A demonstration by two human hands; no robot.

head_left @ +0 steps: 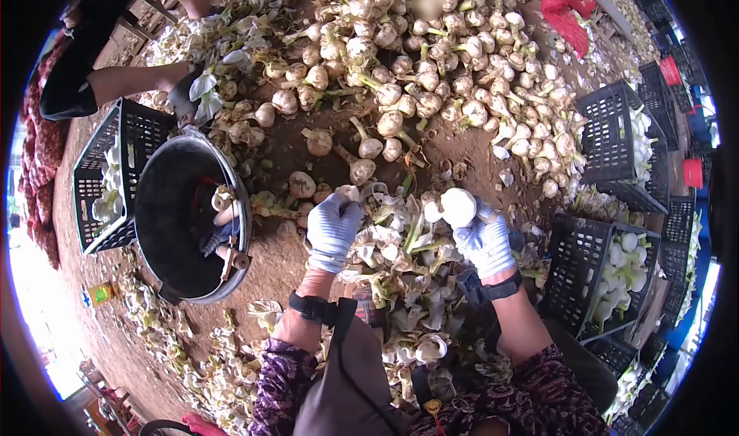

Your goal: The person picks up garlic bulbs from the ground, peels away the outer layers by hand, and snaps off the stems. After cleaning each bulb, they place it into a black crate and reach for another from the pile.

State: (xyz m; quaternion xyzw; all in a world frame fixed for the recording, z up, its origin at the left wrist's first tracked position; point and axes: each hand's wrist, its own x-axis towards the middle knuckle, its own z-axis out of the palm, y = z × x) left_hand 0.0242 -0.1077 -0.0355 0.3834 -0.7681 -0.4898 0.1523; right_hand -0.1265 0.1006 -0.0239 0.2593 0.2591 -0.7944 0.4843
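My right hand, in a striped white glove, is closed round a smooth white garlic bulb, held up over the peelings. My left hand, gloved the same way, has its fingers curled together. Something small and pale shows at its fingertips, but I cannot make out what it is. Beneath and between both hands lies a heap of garlic peelings. Just beyond them, unpeeled garlic bulbs with dirty skins and cut stems lie on the brown ground.
A large pile of garlic spreads ahead. To my left stand a black bucket with tools inside and a black crate. Crates of white bulbs line the right. Another person's arm reaches in at upper left.
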